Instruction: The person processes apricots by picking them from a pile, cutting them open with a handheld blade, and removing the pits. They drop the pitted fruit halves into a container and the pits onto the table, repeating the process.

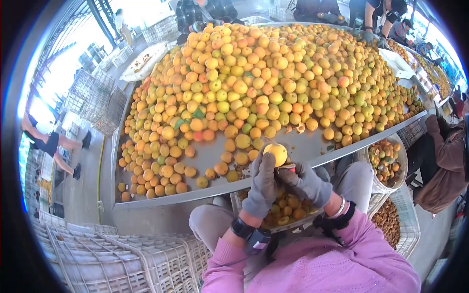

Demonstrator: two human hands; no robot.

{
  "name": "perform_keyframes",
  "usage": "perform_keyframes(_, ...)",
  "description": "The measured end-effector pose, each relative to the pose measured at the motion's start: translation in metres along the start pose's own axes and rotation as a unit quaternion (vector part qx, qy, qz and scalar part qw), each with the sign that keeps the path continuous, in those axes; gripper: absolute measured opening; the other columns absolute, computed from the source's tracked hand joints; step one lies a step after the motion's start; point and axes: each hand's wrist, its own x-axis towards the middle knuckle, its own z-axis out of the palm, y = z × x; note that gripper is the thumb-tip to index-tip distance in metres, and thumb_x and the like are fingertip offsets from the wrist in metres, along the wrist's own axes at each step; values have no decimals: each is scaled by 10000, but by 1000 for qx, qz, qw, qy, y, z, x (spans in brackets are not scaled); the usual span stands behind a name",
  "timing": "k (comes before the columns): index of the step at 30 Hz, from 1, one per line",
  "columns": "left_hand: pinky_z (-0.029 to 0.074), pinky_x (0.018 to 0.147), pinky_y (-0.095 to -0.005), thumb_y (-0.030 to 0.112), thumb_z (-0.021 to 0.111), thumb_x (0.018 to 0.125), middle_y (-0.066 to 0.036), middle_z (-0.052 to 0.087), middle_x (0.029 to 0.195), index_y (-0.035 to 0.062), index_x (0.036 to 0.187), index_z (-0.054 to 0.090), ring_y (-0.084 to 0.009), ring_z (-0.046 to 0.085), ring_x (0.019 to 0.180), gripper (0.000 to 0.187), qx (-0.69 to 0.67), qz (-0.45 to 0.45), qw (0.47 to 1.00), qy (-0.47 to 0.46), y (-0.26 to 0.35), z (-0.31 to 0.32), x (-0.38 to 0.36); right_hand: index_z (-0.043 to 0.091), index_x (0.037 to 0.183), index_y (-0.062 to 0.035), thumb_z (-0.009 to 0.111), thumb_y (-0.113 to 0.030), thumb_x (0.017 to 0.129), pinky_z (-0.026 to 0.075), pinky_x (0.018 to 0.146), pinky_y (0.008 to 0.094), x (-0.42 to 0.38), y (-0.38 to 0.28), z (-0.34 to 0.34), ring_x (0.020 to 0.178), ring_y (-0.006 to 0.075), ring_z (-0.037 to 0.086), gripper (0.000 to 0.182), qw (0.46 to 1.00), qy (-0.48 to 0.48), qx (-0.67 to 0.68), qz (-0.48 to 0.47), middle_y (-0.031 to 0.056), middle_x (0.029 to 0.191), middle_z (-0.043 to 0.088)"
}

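Observation:
My left hand point(262, 183), in a grey work glove, is closed around a yellow apricot point(275, 155) just above the metal table's near edge. Close beside it, my gloved right hand point(309, 184) grips a small tool with a red part point(292, 169), possibly a knife; most of it is hidden by the fingers. Below both hands, a crate of apricots point(289, 209) sits between my knees. Ahead of me a large heap of apricots point(254, 78) covers much of the table, with a few green leaves point(198, 113) among the fruit.
The metal table's raised rim point(205, 193) runs in front of me. At my right stand a bucket of fruit pieces point(386, 158) and a crate of brown pits point(388, 224). Stacked white crates point(132, 259) are at my left. Co-workers point(373, 24) stand or sit around the table.

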Motion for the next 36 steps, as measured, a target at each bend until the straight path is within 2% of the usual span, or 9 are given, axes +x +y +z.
perform_keyframes(1, 515, 803, -325, 450, 452, 960, -81, 632, 1004, 1, 1041, 606, -184, 620, 900, 481, 36, 11, 999, -11, 8, 0, -1, 638, 1184, 2, 580, -235, 980, 491, 847, 251, -1, -7, -7, 958, 76, 576, 318, 997, -35, 0, 65, 3, 1054, 671)
perform_keyframes(11, 550, 741, -300, 250, 664, 904, -95, 670, 994, -7, 1099, 623, -159, 652, 824, 325, 23, -106, 989, -99, 33, -28, 26, 643, 1181, 7, 610, -199, 956, 491, 826, 242, 0, -8, -16, 945, 65, 575, 307, 987, -76, -78, 120, 6, 1040, 675)
perform_keyframes(13, 548, 731, -302, 248, 663, 909, -96, 668, 1000, -2, 1125, 615, -163, 648, 820, 334, 34, -100, 988, -111, 11, -29, 24, 633, 949, -98, 611, -428, 959, 338, 475, 198, -4, -2, -9, 535, 34, 452, 331, 999, -14, 12, 51, -66, 691, 523)
perform_keyframes(16, 550, 818, -356, 304, 642, 896, -99, 634, 991, -28, 1147, 543, -209, 638, 883, 428, -77, 0, 996, -49, -10, -8, 11, 623, 940, -113, 628, -434, 947, 336, 465, 199, -6, 1, -4, 526, 34, 462, 321, 995, 12, 65, 77, -56, 681, 532)
perform_keyframes(19, 551, 794, -349, 319, 686, 877, -97, 632, 992, -13, 1151, 551, -202, 638, 859, 451, -103, 12, 995, 3, -4, 1, 4, 637, 960, -107, 655, -406, 936, 333, 465, 202, -7, 0, -1, 524, 34, 453, 301, 995, 15, 60, 76, -59, 670, 527)
perform_keyframes(26, 537, 783, -286, 226, 763, 829, -77, 681, 939, 10, 1118, 623, -149, 656, 873, 386, 80, -84, 974, -192, 45, -39, 22, 654, 1009, -72, 679, -303, 931, 369, 490, 213, -5, -20, -19, 563, 35, 459, 246, 988, -86, -110, 60, -69, 691, 522)
perform_keyframes(28, 536, 792, -285, 243, 768, 824, -82, 685, 927, 5, 1111, 629, -150, 662, 889, 398, 139, -132, 961, -198, 48, -37, 15, 650, 1171, -13, 671, -148, 890, 503, 849, 264, -4, -22, -23, 980, 85, 592, 313, 974, -116, -93, 170, 19, 1095, 674)
perform_keyframes(31, 571, 819, -340, 373, 786, 766, -93, 670, 924, -14, 1121, 604, -192, 673, 876, 556, -39, -1, 991, -125, 22, -21, 7, 650, 1149, -18, 683, -176, 889, 498, 822, 258, -9, -17, -17, 943, 82, 584, 306, 981, -87, -12, 173, 15, 1045, 663)
perform_keyframes(36, 551, 808, -318, 337, 757, 797, -92, 682, 937, -13, 1141, 604, -170, 668, 863, 514, -51, -14, 995, -82, 18, -16, -6, 646, 1123, -28, 684, -216, 902, 487, 777, 244, -15, -19, -10, 886, 68, 566, 293, 982, -66, 36, 173, 0, 992, 644)
